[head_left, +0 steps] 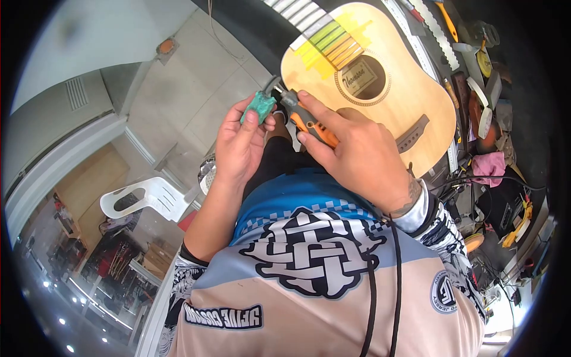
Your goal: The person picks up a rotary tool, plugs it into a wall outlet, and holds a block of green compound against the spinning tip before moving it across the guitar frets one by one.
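My left hand (241, 140) pinches a small green block (259, 107) between thumb and fingers. Wrapped round an orange and grey rotary tool (312, 125) is my right hand (357, 152), its index finger stretched along the tool's body. The metal tip of the tool points toward the block, close to its right side; whether they touch is unclear. Just beyond both hands lies an acoustic guitar (416, 89), with yellow marks beside its fretboard (318, 33) and a dark bridge (413, 135).
A dark workbench (250, 30) holds the guitar. Along its right side are a long metal ruler (416, 44), a pink cloth (489, 168), cables and several tools. On the left stands a white plastic chair (166, 199) on the tiled floor (196, 89).
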Demonstrator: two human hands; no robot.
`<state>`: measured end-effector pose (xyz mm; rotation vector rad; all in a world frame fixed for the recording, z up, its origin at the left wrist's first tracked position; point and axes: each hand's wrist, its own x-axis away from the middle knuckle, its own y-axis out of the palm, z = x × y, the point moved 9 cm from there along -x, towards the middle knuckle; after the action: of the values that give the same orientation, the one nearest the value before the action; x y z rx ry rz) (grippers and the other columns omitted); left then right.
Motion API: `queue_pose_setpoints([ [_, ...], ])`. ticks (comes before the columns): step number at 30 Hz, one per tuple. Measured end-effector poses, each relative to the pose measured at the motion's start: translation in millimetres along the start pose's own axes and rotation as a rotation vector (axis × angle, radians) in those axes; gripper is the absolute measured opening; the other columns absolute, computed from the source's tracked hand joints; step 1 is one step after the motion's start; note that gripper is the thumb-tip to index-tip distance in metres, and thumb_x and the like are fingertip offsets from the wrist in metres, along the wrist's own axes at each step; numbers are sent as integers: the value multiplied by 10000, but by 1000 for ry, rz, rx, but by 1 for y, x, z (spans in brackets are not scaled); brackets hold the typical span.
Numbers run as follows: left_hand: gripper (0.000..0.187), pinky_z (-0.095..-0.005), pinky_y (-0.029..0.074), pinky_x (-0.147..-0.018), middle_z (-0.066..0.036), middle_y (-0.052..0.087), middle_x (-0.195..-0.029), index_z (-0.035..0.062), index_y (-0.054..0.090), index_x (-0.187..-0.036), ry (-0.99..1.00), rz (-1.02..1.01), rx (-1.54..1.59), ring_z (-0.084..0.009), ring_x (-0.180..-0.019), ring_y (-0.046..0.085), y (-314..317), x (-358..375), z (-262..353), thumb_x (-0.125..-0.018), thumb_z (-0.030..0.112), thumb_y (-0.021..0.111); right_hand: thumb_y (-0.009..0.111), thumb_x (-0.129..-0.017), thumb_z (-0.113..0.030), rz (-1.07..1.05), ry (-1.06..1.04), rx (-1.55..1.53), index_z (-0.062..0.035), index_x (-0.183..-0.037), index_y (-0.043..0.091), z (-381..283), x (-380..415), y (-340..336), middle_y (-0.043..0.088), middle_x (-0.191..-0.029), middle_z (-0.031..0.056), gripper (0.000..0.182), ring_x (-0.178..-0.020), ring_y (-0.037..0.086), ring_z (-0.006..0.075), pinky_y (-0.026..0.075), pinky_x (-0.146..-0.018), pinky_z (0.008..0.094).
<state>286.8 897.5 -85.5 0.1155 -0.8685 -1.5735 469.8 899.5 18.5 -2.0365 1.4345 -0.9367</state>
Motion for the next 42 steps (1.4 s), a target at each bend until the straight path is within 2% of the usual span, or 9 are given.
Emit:
queue_pose_setpoints([
  [7, 347, -323, 490, -859, -151, 644, -1179, -24, 519, -1311, -29, 23, 52, -197, -961, 611, -2, 1, -1, -1021, 153, 588, 677, -905, -361, -27, 4, 30, -215, -1380, 599, -1, 0, 3, 644, -768, 144, 503, -623, 668, 342, 561, -593, 437],
  [14, 338, -315, 476, -889, -184, 622, -1216, -22, 510, -1310, -4, 7, -10, -191, -967, 584, -3, 3, -1, -1047, 187, 539, 681, -900, -361, -43, 27, 72, -217, -1363, 613, 0, 2, 3, 641, -755, 139, 489, -624, 669, 343, 560, -585, 437],
  [17, 334, -318, 480, -906, -189, 621, -1216, -21, 509, -1309, 5, 26, -15, -188, -969, 586, -6, 3, -2, -1048, 186, 539, 677, -906, -363, 35, 19, 67, -223, -1360, 615, 8, 2, -6, 637, -758, 142, 479, -622, 669, 341, 555, -576, 434],
  [20, 335, -318, 482, -915, -193, 621, -1216, -20, 506, -1310, 11, 38, -15, -187, -971, 588, -9, 4, 1, -1048, 185, 539, 722, -889, -326, 155, 48, 207, -265, -1413, 581, 31, 3, -21, 612, -757, 95, 546, -592, 628, 301, 520, -555, 397],
  [25, 339, -312, 483, -912, -199, 619, -1220, -23, 500, -1314, 3, 54, -15, -186, -970, 591, -16, 7, 0, -1048, 184, 538, 715, -899, -326, 238, 69, 376, -274, -1415, 577, 70, 0, -42, 611, -772, 79, 537, -596, 621, 290, 507, -551, 396],
  [28, 370, -320, 488, -874, -201, 629, -1224, -14, 517, -1310, -8, 77, 0, -192, -961, 609, -20, 8, -2, -1014, 186, 612, 713, -901, -331, 219, 62, 420, -272, -1421, 570, 74, 0, -39, 603, -764, 76, 543, -597, 618, 292, 505, -547, 399],
  [31, 369, -318, 490, -872, -200, 629, -1224, -14, 516, -1311, -12, 79, -6, -192, -959, 609, -18, 9, -4, -1015, 185, 611, 707, -906, -335, 174, 57, 398, -275, -1426, 564, 71, 4, -32, 591, -755, 74, 543, -594, 617, 284, 501, -540, 405],
  [34, 372, -317, 491, -872, -198, 630, -1222, -14, 515, -1311, -11, 78, -18, -190, -956, 609, -15, 9, -5, -1014, 187, 612, 672, -918, -363, 149, 31, 404, -263, -1421, 565, 65, 5, -28, 585, -751, 122, 524, -571, 650, 292, 527, -516, 408],
  [42, 378, -319, 491, -875, -195, 631, -1217, -11, 518, -1310, -9, 74, -21, -190, -958, 610, -15, 9, -4, -1012, 199, 617, 688, -915, -349, 152, 38, 405, -273, -1429, 561, 65, 6, -20, 573, -741, 102, 535, -569, 631, 283, 506, -513, 398],
])
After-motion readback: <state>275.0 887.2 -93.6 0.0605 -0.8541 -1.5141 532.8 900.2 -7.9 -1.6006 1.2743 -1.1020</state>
